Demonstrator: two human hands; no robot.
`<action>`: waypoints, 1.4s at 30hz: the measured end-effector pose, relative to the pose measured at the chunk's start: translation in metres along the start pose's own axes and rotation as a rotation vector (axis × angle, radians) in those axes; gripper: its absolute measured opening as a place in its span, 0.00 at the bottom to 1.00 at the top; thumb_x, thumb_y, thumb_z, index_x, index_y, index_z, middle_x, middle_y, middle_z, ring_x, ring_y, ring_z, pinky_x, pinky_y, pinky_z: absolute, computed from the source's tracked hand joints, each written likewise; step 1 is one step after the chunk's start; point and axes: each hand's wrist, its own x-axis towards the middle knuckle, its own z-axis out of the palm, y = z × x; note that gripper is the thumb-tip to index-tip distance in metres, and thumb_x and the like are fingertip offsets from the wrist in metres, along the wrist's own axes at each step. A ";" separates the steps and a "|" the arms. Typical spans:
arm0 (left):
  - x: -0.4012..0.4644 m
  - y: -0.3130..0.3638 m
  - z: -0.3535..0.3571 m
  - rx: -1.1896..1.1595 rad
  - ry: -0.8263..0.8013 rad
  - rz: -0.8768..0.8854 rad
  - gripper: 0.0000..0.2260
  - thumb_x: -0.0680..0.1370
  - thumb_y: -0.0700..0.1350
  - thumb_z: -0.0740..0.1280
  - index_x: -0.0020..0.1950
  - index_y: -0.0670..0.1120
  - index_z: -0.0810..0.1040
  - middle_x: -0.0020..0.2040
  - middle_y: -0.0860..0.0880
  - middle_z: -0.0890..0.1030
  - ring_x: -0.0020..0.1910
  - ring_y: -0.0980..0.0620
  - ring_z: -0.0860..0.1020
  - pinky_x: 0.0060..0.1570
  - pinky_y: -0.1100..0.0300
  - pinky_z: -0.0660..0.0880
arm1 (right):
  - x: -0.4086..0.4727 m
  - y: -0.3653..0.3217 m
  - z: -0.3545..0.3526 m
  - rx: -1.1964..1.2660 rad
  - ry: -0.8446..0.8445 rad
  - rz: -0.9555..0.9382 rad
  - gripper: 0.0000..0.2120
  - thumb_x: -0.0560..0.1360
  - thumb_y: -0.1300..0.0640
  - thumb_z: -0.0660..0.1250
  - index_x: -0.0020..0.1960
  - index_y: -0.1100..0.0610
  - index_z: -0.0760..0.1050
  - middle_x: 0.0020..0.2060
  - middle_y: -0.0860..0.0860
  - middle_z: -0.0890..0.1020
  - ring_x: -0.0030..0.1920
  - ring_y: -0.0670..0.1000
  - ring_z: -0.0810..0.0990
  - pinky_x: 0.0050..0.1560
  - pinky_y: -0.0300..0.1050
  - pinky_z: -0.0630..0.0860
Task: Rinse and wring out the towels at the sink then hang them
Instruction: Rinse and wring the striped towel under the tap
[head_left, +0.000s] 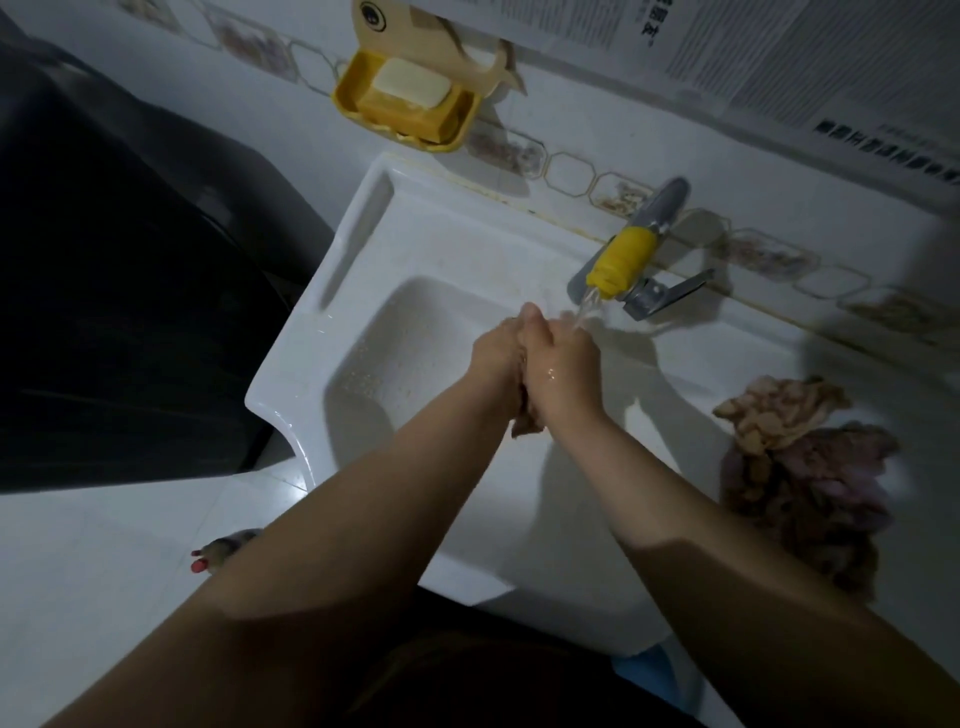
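A: Where are the person's hands?
B: Over the sink (363, 244) basin, pressed together. The left hand (496, 358) and right hand (563, 371) both curl tight round a small towel (524, 423); only its near end shows below the palms.
A: And the water?
B: It runs from the tap (623, 260) with the yellow tip, onto the right hand's far side.
A: More towels?
B: A crumpled pile (800, 457) lies on the sink's right ledge, well apart from the hands. A soap dish (405, 101) hangs on the far wall.
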 end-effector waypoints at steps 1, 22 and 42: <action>-0.004 0.000 0.002 -0.032 -0.022 -0.061 0.16 0.82 0.47 0.59 0.66 0.39 0.72 0.64 0.40 0.76 0.61 0.44 0.77 0.52 0.59 0.75 | 0.003 0.002 -0.001 0.008 0.012 0.037 0.22 0.79 0.46 0.58 0.37 0.59 0.77 0.41 0.60 0.82 0.44 0.58 0.80 0.47 0.50 0.75; -0.006 -0.015 -0.016 -0.297 -0.445 -0.246 0.23 0.81 0.60 0.53 0.32 0.47 0.65 0.23 0.50 0.67 0.17 0.58 0.61 0.18 0.69 0.56 | 0.033 0.014 -0.020 -0.214 -0.044 0.186 0.22 0.80 0.46 0.55 0.49 0.63 0.79 0.52 0.61 0.81 0.54 0.60 0.78 0.47 0.46 0.69; -0.001 -0.030 -0.079 -0.098 -0.360 0.092 0.14 0.75 0.55 0.67 0.50 0.46 0.74 0.31 0.49 0.75 0.24 0.55 0.71 0.24 0.65 0.67 | 0.022 0.016 -0.051 0.791 -0.373 0.261 0.17 0.82 0.52 0.56 0.43 0.57 0.79 0.31 0.50 0.83 0.31 0.46 0.81 0.36 0.40 0.74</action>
